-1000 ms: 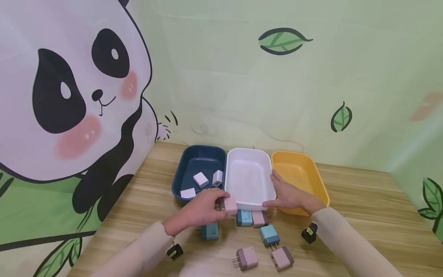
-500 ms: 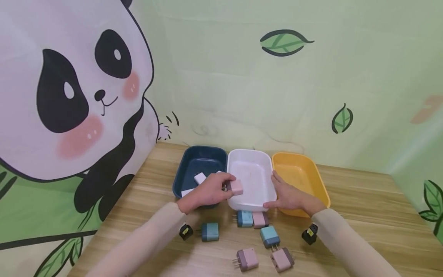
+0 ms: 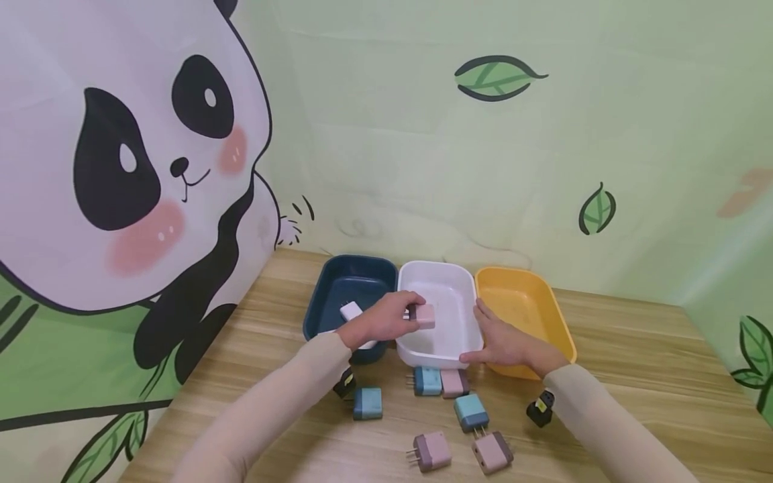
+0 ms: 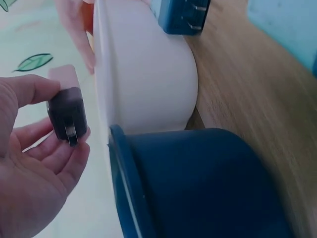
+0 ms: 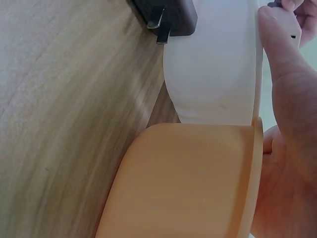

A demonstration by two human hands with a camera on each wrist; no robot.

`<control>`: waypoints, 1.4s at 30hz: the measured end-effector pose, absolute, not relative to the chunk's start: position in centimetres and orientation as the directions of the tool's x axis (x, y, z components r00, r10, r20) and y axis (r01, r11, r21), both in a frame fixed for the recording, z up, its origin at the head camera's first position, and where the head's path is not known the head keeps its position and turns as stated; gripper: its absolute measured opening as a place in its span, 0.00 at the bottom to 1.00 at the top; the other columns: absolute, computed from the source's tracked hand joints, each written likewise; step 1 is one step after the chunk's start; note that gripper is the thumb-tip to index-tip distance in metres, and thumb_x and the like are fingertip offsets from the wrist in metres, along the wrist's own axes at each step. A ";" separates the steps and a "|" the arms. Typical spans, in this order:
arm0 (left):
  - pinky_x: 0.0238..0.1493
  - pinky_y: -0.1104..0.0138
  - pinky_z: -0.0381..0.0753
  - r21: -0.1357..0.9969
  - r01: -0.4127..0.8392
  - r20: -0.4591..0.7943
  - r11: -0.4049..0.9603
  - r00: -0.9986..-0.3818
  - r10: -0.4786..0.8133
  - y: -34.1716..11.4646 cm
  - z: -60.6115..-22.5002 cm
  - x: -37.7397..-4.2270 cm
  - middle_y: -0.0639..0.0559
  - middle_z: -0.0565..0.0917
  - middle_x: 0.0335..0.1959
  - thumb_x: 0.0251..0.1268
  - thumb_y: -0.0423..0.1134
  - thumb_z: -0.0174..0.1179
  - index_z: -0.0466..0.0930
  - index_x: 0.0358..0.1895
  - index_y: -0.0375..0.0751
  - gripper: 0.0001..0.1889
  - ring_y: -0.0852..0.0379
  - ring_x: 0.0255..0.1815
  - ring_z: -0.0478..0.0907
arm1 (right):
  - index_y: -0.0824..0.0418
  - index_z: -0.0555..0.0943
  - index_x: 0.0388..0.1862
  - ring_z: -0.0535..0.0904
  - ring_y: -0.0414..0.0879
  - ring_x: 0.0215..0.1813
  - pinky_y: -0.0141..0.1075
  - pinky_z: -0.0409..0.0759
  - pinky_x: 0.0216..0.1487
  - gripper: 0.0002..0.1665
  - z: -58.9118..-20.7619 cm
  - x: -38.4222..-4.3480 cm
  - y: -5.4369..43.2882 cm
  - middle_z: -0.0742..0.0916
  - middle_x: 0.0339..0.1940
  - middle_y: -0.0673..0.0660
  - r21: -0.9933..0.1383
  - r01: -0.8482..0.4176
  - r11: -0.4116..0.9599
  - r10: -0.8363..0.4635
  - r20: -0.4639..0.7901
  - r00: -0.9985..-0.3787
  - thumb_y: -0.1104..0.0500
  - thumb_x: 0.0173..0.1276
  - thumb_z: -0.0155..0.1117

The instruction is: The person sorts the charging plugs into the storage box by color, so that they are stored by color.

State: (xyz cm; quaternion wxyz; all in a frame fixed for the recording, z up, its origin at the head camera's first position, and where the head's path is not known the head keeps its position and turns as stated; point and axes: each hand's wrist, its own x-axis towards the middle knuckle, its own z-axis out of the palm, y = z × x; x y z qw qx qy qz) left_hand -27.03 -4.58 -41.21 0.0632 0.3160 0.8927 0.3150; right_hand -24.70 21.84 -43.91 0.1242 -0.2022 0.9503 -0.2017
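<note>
My left hand (image 3: 386, 318) pinches a pink charger plug (image 3: 425, 316) with a dark mauve prong end, held over the white tray (image 3: 454, 288). In the left wrist view the thumb is on one side of the plug (image 4: 67, 111) and its metal prongs face the camera. At the white tray's front right corner rests my right hand (image 3: 507, 341). Its thumb touches the front rim and its fingers lie straight along the side next to the yellow tray (image 3: 543, 315). In the right wrist view the thumb (image 5: 282, 47) lies along the white rim.
The navy tray (image 3: 344, 265), left of the white one, holds white chargers (image 3: 350, 310), partly behind my left arm. On the wooden table in front are several two-tone plugs: a blue one (image 3: 427, 381) and a pink one (image 3: 453, 383) by the white tray, others nearer.
My left hand has carried the pink charger plug up and to the right, from the white tray's front left edge to over its inside. My right hand has stayed put.
</note>
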 end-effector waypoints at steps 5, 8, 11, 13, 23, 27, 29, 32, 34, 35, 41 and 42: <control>0.50 0.66 0.74 0.596 0.529 0.076 0.605 -0.787 0.613 -4.1 -41.6 -27.8 0.47 0.79 0.50 0.63 0.36 0.60 0.73 0.58 0.36 0.20 0.55 0.45 0.73 | 0.71 0.43 0.74 0.51 0.63 0.73 0.53 0.57 0.67 0.72 -43.9 -24.6 21.9 0.44 0.75 0.68 -0.433 -0.330 0.839 -0.431 -0.157 -0.889 0.29 0.49 0.67; 0.51 0.66 0.74 0.591 0.521 0.070 0.616 -0.794 0.604 -4.0 -41.8 -28.4 0.47 0.79 0.50 0.64 0.37 0.61 0.73 0.58 0.36 0.20 0.55 0.46 0.73 | 0.70 0.43 0.75 0.50 0.63 0.73 0.54 0.57 0.67 0.72 -43.9 -24.6 21.9 0.44 0.76 0.68 -0.439 -0.325 0.838 -0.430 -0.161 -0.889 0.30 0.49 0.67; 0.51 0.67 0.74 0.604 0.483 0.042 0.634 -0.813 0.580 -4.1 -42.0 -29.0 0.48 0.78 0.51 0.64 0.39 0.61 0.73 0.59 0.38 0.21 0.55 0.46 0.72 | 0.69 0.42 0.75 0.50 0.63 0.73 0.54 0.57 0.67 0.71 -44.0 -24.7 21.8 0.44 0.76 0.67 -0.449 -0.318 0.835 -0.428 -0.167 -0.888 0.31 0.50 0.67; 0.51 0.67 0.74 0.611 0.458 0.026 0.646 -0.827 0.562 -4.2 -42.1 -29.4 0.49 0.78 0.51 0.64 0.40 0.61 0.73 0.59 0.39 0.22 0.55 0.46 0.72 | 0.69 0.42 0.75 0.50 0.62 0.73 0.54 0.56 0.67 0.71 -44.0 -24.8 21.7 0.44 0.76 0.67 -0.452 -0.315 0.834 -0.428 -0.170 -0.888 0.31 0.50 0.67; 0.48 0.66 0.73 0.648 0.424 0.033 0.632 -0.845 0.534 -4.3 -42.6 -30.9 0.49 0.79 0.44 0.63 0.37 0.61 0.74 0.58 0.36 0.20 0.55 0.43 0.72 | 0.70 0.41 0.75 0.45 0.62 0.74 0.54 0.53 0.68 0.70 -43.8 -24.9 21.9 0.42 0.76 0.67 -0.471 -0.307 0.827 -0.434 -0.188 -0.881 0.33 0.52 0.67; 0.48 0.66 0.73 0.657 0.407 0.016 0.635 -0.849 0.529 -4.2 -42.8 -31.2 0.50 0.78 0.44 0.63 0.37 0.61 0.74 0.58 0.36 0.20 0.55 0.44 0.71 | 0.71 0.40 0.74 0.44 0.62 0.74 0.54 0.52 0.69 0.70 -43.7 -24.9 22.0 0.41 0.75 0.67 -0.477 -0.306 0.824 -0.440 -0.198 -0.876 0.34 0.53 0.68; 0.48 0.66 0.73 0.663 0.388 -0.004 0.640 -0.853 0.522 -4.1 -42.8 -31.3 0.50 0.78 0.45 0.64 0.37 0.61 0.73 0.59 0.37 0.21 0.55 0.44 0.71 | 0.70 0.40 0.74 0.43 0.62 0.74 0.53 0.52 0.69 0.70 -43.7 -24.9 22.1 0.41 0.76 0.67 -0.480 -0.299 0.825 -0.437 -0.206 -0.875 0.34 0.53 0.68; 0.49 0.66 0.73 0.660 0.377 -0.016 0.650 -0.858 0.513 -3.9 -42.8 -31.5 0.50 0.78 0.45 0.64 0.37 0.61 0.73 0.59 0.38 0.21 0.55 0.45 0.71 | 0.70 0.39 0.75 0.43 0.62 0.74 0.54 0.51 0.69 0.70 -43.6 -25.0 22.1 0.41 0.76 0.67 -0.489 -0.292 0.822 -0.436 -0.211 -0.875 0.35 0.53 0.69; 0.49 0.66 0.73 0.656 0.376 -0.013 0.654 -0.861 0.508 -3.9 -42.8 -31.6 0.50 0.78 0.45 0.64 0.37 0.61 0.74 0.59 0.38 0.20 0.54 0.45 0.71 | 0.69 0.39 0.75 0.43 0.62 0.75 0.54 0.52 0.69 0.71 -43.6 -25.0 22.1 0.41 0.76 0.66 -0.489 -0.285 0.825 -0.431 -0.216 -0.876 0.34 0.52 0.69; 0.49 0.66 0.73 0.653 0.378 -0.010 0.656 -0.862 0.507 -3.8 -42.8 -31.7 0.49 0.78 0.46 0.64 0.37 0.61 0.74 0.59 0.38 0.21 0.54 0.45 0.71 | 0.68 0.39 0.75 0.43 0.61 0.75 0.54 0.52 0.69 0.71 -43.6 -25.0 22.1 0.40 0.76 0.66 -0.487 -0.282 0.827 -0.428 -0.218 -0.877 0.34 0.51 0.69; 0.51 0.65 0.74 0.647 0.388 -0.003 0.657 -0.860 0.511 -3.4 -42.7 -32.0 0.48 0.78 0.48 0.64 0.38 0.61 0.73 0.60 0.37 0.22 0.54 0.46 0.72 | 0.67 0.39 0.75 0.43 0.61 0.75 0.53 0.52 0.69 0.72 -43.7 -25.0 22.1 0.41 0.76 0.65 -0.487 -0.271 0.830 -0.419 -0.224 -0.880 0.32 0.50 0.69; 0.51 0.65 0.74 0.646 0.389 -0.001 0.656 -0.859 0.511 -3.3 -42.8 -32.1 0.48 0.78 0.49 0.64 0.38 0.61 0.73 0.60 0.37 0.22 0.54 0.46 0.72 | 0.67 0.39 0.75 0.43 0.61 0.75 0.53 0.52 0.69 0.72 -43.7 -25.0 22.1 0.41 0.76 0.65 -0.487 -0.269 0.831 -0.417 -0.226 -0.880 0.32 0.49 0.69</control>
